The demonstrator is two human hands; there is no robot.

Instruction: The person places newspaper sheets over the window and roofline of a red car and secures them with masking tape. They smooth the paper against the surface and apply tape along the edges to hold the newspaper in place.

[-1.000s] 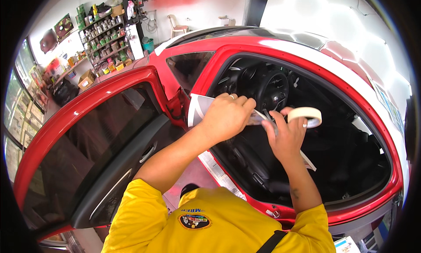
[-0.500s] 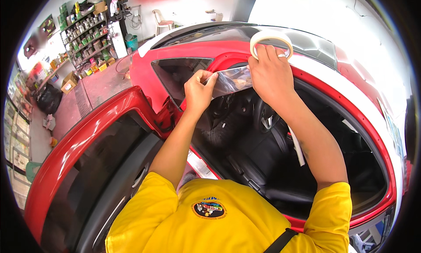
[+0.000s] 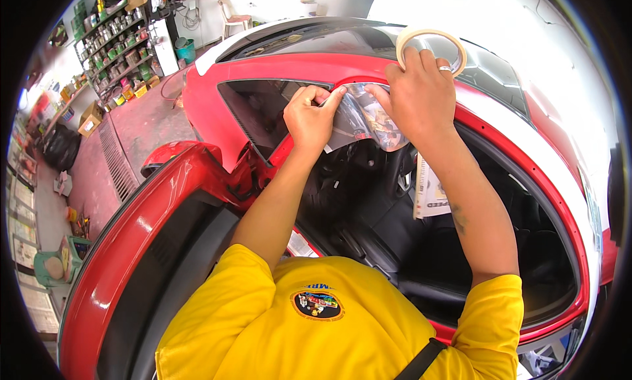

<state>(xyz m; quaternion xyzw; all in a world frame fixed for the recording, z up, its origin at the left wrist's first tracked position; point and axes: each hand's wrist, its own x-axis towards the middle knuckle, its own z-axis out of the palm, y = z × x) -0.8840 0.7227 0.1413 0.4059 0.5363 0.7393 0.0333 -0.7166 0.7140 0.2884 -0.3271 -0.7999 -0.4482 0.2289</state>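
Head view: workshop, pinkish floor point(image 3: 155, 123) with a metal grate point(image 3: 120, 161) set in it, white wall behind. Rows of cans point(image 3: 118, 48) at upper left, teal bin point(image 3: 185, 51) next to them, plastic chair point(image 3: 235, 17) by the wall, cardboard box point(image 3: 90, 120) and black bag point(image 3: 62, 146) further left. Red car point(image 3: 289, 71) fills the middle, its door point(image 3: 141, 225) swung open on your left, black seat point(image 3: 434, 255) visible inside the door opening.

Glossy sheet point(image 3: 355, 120), see-through in part, is at the upper front corner of the door opening, stretched between your two hands, just right of the dark triangular pane point(image 3: 257, 110). Your left hand point(image 3: 309, 120) pinches its left end, thumb against bent fingers. Your right hand point(image 3: 421, 103) grasps a roll of cream tape point(image 3: 431, 31), fingers curled at the near rim, thumb reaching to the sheet's upper right; can't tell how firmly that thumb presses. Roll stands beyond your knuckles, over the car's roof edge. Printed paper point(image 3: 431, 192) shows beside your right forearm, inside the opening, top end hidden by the arm
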